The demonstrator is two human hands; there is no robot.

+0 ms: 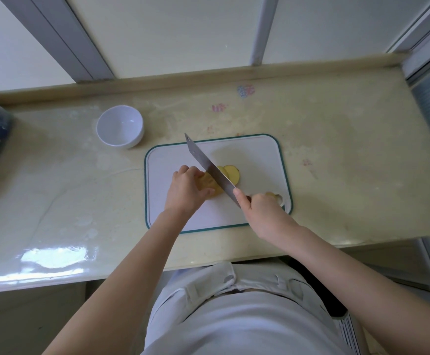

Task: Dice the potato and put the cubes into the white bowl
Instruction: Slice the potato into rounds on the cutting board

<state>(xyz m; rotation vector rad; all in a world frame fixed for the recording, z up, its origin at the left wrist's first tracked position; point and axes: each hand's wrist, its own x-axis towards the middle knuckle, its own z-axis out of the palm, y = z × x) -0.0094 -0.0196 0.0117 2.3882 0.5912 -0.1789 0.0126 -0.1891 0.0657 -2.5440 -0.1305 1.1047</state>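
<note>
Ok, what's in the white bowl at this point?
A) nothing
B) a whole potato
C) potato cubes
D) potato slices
A: the bowl shows only its bare inside; the potato, gripped by the left hand under the knife that the right hand holds, and its slices are all on the board.
</note>
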